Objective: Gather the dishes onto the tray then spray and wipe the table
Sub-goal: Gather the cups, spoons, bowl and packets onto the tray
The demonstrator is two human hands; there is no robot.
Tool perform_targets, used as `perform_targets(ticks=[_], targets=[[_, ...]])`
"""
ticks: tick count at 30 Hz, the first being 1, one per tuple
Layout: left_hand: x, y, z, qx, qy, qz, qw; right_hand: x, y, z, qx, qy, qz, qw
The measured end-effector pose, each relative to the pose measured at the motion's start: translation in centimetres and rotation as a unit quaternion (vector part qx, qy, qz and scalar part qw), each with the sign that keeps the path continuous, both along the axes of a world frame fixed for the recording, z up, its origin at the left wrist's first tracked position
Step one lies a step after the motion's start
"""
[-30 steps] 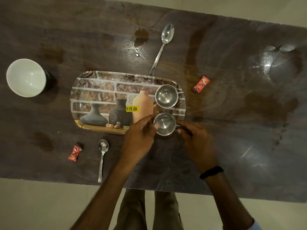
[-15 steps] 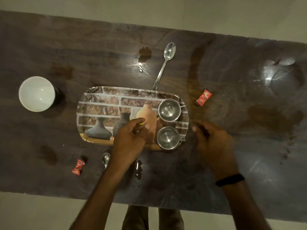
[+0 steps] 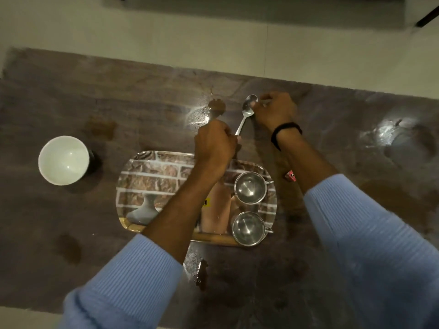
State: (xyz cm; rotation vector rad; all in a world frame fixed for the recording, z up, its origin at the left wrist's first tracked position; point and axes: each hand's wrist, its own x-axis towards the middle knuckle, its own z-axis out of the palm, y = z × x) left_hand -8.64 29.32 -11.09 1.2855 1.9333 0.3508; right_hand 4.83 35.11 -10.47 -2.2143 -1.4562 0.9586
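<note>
A steel spoon (image 3: 247,112) lies beyond the tray, bowl end far. My left hand (image 3: 213,146) is closed over its handle end, and the fingertips of my right hand (image 3: 275,110) pinch its bowl end. The brick-patterned tray (image 3: 147,176) sits mid-table with two steel cups (image 3: 250,190) (image 3: 248,228) upright on its right side. A white bowl (image 3: 63,160) stands on the table left of the tray. My forearms cross over the tray and hide part of it.
A red sachet (image 3: 291,175) peeks out beside my right forearm. Brown spills mark the dark table (image 3: 95,110), one by the spoon (image 3: 216,106) and one near the front edge (image 3: 201,274). My left sleeve covers the table's near-left part.
Both hands left the near cup on the tray and reached forward past the tray to the far spoon. The view has shifted, so the table sits lower in frame.
</note>
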Motion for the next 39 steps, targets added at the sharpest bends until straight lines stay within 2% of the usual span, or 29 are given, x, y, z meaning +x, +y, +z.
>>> perform_targets(ticks=[8, 14, 19, 23, 27, 34, 39], targets=[[0.7, 0.8, 0.4, -0.027, 0.050, -0.045, 0.997, -0.4, 2.1, -0.2, 0.005, -0.023, 0.056, 0.998], [-1.9, -1.8, 3.2, 0.059, 0.003, 0.006, 0.998, -1.4, 1.2, 3.6, 0.093, 0.020, 0.094, 0.991], [-3.8, -9.2, 6.0, 0.061, 0.030, 0.046, 0.997, -3.5, -3.0, 7.2, 0.055, 0.031, 0.245, 0.967], [-3.5, -14.9, 6.1, 0.014, -0.003, 0.108, 0.994, -4.7, -6.9, 6.1, 0.019, -0.008, 0.341, 0.940], [-2.7, -18.1, 4.2, -0.035, -0.006, 0.111, 0.993, -5.2, -9.1, 4.3, -0.020, -0.058, 0.357, 0.932], [-1.9, -19.0, 2.1, -0.013, 0.054, 0.089, 0.994, -5.3, -9.7, 2.9, -0.023, -0.128, 0.381, 0.915], [-2.0, -18.5, 1.0, -0.017, 0.050, 0.098, 0.994, -5.4, -9.3, 2.3, -0.028, -0.143, 0.372, 0.917]])
